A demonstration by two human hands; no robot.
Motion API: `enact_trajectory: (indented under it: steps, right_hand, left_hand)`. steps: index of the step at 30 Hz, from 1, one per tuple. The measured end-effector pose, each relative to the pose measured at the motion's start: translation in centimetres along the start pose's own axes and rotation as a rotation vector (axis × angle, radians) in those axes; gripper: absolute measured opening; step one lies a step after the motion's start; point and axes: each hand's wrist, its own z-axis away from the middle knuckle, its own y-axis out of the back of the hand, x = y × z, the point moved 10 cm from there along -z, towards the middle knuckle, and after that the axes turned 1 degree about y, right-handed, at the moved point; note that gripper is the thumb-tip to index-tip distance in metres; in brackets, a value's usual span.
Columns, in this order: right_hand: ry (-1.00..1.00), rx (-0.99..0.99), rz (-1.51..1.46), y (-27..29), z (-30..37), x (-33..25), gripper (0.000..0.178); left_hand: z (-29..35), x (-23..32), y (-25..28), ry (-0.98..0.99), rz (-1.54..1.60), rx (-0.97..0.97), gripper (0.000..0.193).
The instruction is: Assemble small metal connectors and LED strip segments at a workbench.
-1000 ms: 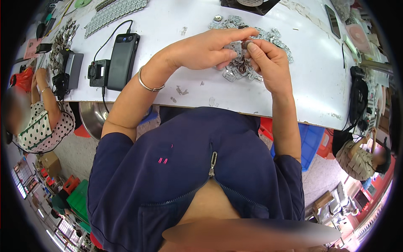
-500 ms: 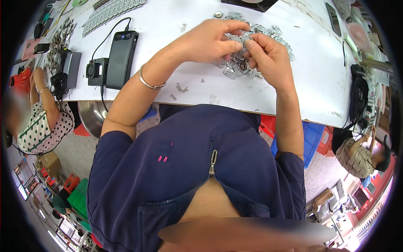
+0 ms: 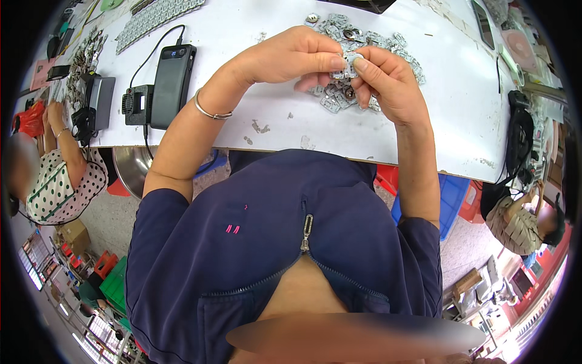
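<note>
Between my two hands, above the white table, is a small flat silvery metal piece (image 3: pixel 344 68). My left hand (image 3: pixel 297 57) pinches its left side between thumb and fingers. On the other side, the thumb and curled fingers of my right hand (image 3: pixel 391 82) grip it too. Beneath and around the hands spreads a loose pile of similar small metal pieces (image 3: pixel 400 45), partly hidden by my fingers. One round-topped piece (image 3: pixel 312 19) lies at the pile's far left.
A black power bank (image 3: pixel 174 85) is cabled to a small black device (image 3: pixel 137 104) on my left. Beyond stands a block of rowed metal pieces (image 3: pixel 159 23). A phone (image 3: pixel 482 25) lies far right. Co-workers sit left (image 3: pixel 63 185) and right (image 3: pixel 515 224).
My left hand has moved in slightly, and its spread fingers have closed in a pinch on the metal piece. My right hand keeps its grip, nearly in place.
</note>
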Motion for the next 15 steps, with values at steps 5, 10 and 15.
enact_trajectory:
  steps: [5, 10, 15]
  right_hand:
    - [-0.04, -0.073, -0.071, -0.3, 0.1, 0.3, 0.02]
    - [-0.01, 0.105, 0.034, 1.3, -0.3, -0.4, 0.022]
    - [0.019, 0.262, 0.271, 3.0, -0.4, -1.1, 0.022]
  left_hand:
    - [0.1, 0.0, -0.2, -0.004, 0.066, -0.046, 0.026]
    - [-0.3, 0.0, 1.1, -0.103, 0.028, 0.068, 0.021]
    - [0.6, 3.3, 2.3, -0.363, -0.74, 0.552, 0.027]
